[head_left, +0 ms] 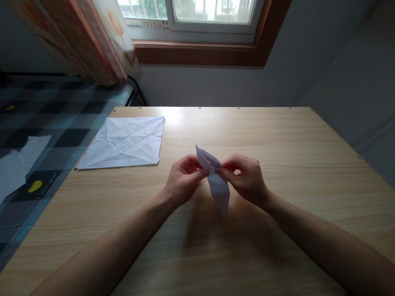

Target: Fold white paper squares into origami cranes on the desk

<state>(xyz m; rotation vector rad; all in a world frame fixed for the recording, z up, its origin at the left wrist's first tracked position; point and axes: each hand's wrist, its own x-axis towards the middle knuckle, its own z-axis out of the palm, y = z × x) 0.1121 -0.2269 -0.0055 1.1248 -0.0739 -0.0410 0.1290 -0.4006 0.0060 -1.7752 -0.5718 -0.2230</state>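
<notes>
A folded piece of white paper, pointed at both ends, is held above the middle of the table. My left hand pinches its left side between thumb and fingers. From the other side my right hand grips it near the middle, the thumb pressed on the paper. Its upper part shows a gap between layers. Farther left lies a creased white sheet, spread flat on the table, with fold lines crossing it.
The wood-grain table stands below a window with a brown frame. To the left, a checked cloth covers a lower surface bearing white paper pieces. A flowered curtain hangs at the upper left.
</notes>
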